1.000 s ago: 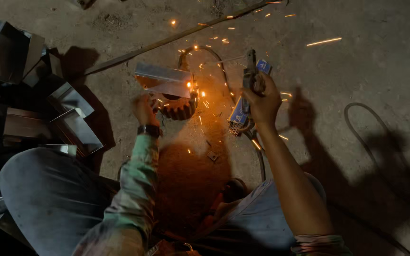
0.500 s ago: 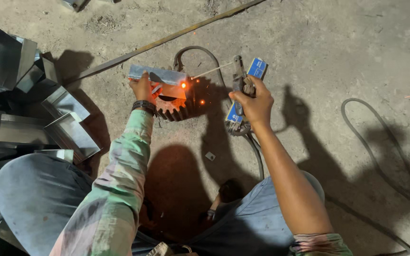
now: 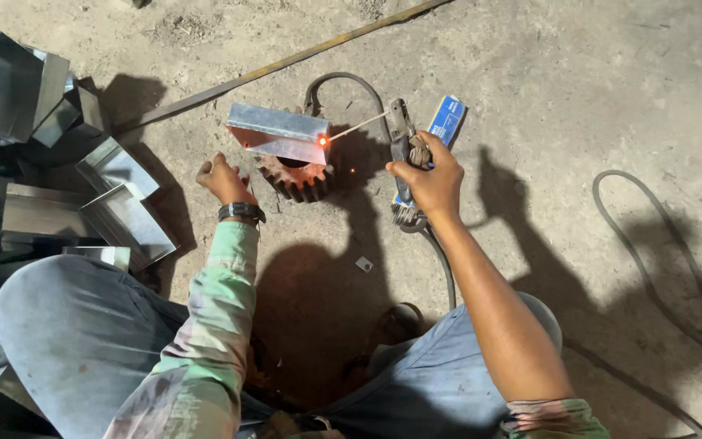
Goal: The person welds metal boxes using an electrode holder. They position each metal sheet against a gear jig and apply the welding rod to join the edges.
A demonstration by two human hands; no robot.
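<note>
My right hand (image 3: 428,180) grips a welding electrode holder (image 3: 402,140) whose thin rod (image 3: 359,127) points left. The rod's glowing tip touches the right corner of a folded sheet-metal box piece (image 3: 276,134). That piece rests on a rusty toothed gear (image 3: 296,176) lying on the concrete floor. My left hand (image 3: 223,179), with a black wrist strap, hovers just left of the gear with its fingers curled and nothing in it. A small blue box (image 3: 446,119) lies behind the holder.
A pile of folded sheet-metal pieces (image 3: 42,154) fills the left side. A long flat steel bar (image 3: 286,61) lies across the floor at the back. A dark cable (image 3: 668,268) loops at the right. A small metal scrap (image 3: 364,263) lies between my knees.
The shower of sparks has died down to one glowing spot at the rod's tip. My left hand has come off the sheet-metal piece and drawn back to the left.
</note>
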